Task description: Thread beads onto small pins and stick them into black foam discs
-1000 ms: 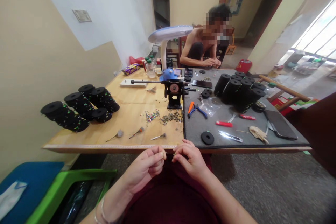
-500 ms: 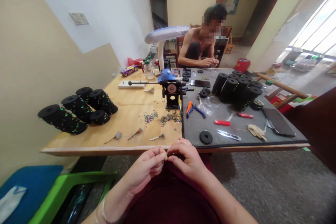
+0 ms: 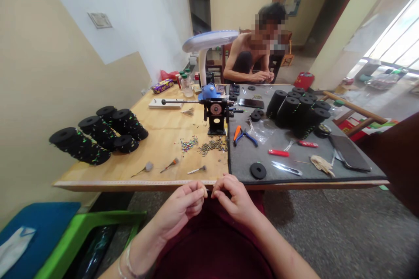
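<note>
Pinching at the tips: left hand [image 3: 181,207] and right hand [image 3: 236,199] meet almost nose to nose, the fingers [image 3: 198,192] of each closed thumb-to-forefinger on a small piece too fine to make out, mostly hidden by the tips. It sits between the two hands, in the air above the maroon lap [image 3: 212,244], just short of the near edge of the tabletop [image 3: 131,182] and not resting on it. Nearest on the wood: three small tufted tools [image 3: 197,169], then a heap of metal bits [image 3: 212,144] and coloured beads [image 3: 189,144]. Grey mat [image 3: 294,165] to the right carries a black disc [image 3: 258,171], pliers [image 3: 242,135] and a red knife [image 3: 279,153]. Hand-crank winder [image 3: 216,115] mid-table, black spools [image 3: 94,133] far left. Another person [image 3: 248,63] works at the far end. Risk as judged: with nothing under the hands, a loosened pinch would drop the piece into the cloth or onto the speckled floor [image 3: 327,226], where it would be hard to find
</note>
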The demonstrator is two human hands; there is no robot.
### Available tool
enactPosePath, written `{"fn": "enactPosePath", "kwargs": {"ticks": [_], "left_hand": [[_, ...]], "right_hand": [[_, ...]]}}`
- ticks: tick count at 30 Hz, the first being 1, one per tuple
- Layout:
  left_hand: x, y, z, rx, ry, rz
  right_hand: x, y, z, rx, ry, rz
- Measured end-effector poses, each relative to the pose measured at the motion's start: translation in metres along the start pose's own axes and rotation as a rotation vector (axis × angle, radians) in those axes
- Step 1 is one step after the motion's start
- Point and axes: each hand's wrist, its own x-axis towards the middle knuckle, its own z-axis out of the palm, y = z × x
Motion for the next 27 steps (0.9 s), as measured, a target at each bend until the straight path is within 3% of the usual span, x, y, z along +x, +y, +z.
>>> {"fn": "enactPosePath", "kwargs": {"ticks": [5,10,18,27], "left_hand": [[-0.002,0.001,0.001,0.092,0.006,-0.024],[-0.002,0.005,0.007,0.351,0.085,-0.004],[-0.001,0.01,0.007,0.801,0.141,0.155],[-0.003,0.006,0.0,0.539,0.14,0.092]], "right_hand": [[-0.005,0.001,0.0,0.04,-0.017,0.051],[-0.001,-0.005,0.0,0.278,-0.097,0.133],[0.01,-0.006,0.004,0.056,-0.09,0.071],[0.006,-0.007,0.001,-0.004,-0.088,0.047]]}}
